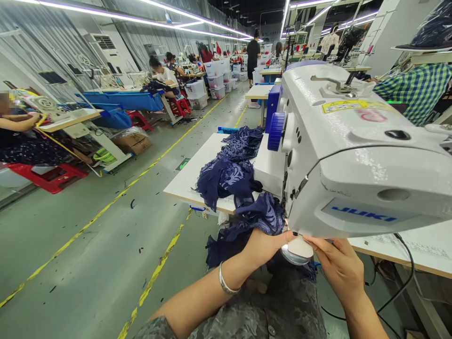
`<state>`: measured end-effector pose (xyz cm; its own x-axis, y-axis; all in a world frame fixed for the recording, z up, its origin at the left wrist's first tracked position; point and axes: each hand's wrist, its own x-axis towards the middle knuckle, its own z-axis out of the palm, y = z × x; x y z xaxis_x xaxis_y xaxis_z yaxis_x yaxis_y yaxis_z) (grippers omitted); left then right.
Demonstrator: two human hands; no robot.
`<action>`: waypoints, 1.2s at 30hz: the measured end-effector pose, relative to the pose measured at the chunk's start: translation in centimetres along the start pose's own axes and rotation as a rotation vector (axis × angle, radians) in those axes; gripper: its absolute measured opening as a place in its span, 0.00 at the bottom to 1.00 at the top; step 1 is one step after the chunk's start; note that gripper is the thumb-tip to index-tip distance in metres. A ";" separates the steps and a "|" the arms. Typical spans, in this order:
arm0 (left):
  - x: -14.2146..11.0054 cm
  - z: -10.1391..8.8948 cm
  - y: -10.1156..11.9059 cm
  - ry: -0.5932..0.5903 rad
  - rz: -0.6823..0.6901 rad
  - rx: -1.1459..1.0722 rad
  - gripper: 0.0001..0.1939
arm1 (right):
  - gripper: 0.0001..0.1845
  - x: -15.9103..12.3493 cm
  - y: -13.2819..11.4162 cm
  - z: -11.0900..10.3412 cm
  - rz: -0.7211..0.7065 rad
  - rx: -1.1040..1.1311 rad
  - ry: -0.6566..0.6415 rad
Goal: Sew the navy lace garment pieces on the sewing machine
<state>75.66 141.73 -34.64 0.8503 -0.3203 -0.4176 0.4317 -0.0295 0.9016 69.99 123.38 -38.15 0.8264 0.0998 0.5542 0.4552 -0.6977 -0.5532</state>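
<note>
A white sewing machine (353, 141) marked JUKI stands before me, its head overhanging my hands. My left hand (263, 247) is at the left of the rounded machine bed (298, 249), thumb stretched towards the needle area. Its other fingers go out of sight by the navy patterned fabric (266, 212), which they seem to grip. My right hand (341, 263) is closed in a pinch at the right of the bed, under the machine head; what it pinches is hidden. More navy fabric (226, 179) lies bunched on the white tabletop (187, 181). The needle is hidden.
A blue handwheel (276, 132) sticks out on the machine's far side. A black cable (409, 263) hangs at the right. Yellow floor lines (155, 278) run along the aisle. Co-workers sit at machines on the left; another person (253, 56) stands farther back. Plastic bins (215, 80) are stacked there.
</note>
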 end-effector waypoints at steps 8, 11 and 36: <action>0.1 0.1 0.3 -0.032 -0.017 -0.032 0.12 | 0.11 0.6 1.2 -0.2 0.309 0.041 -0.307; 0.1 0.3 0.7 -0.016 0.001 0.010 0.08 | 0.24 2.0 1.8 -0.6 0.653 0.285 -0.559; -3.8 -4.0 -2.2 -0.684 -0.513 -0.246 0.24 | 0.31 -6.8 -1.7 4.5 0.844 0.882 -0.766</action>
<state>72.68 146.83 -35.44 0.2019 -0.8214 -0.5335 0.8293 -0.1464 0.5393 65.08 127.06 -43.77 0.7902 0.4331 -0.4336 -0.4314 -0.1096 -0.8955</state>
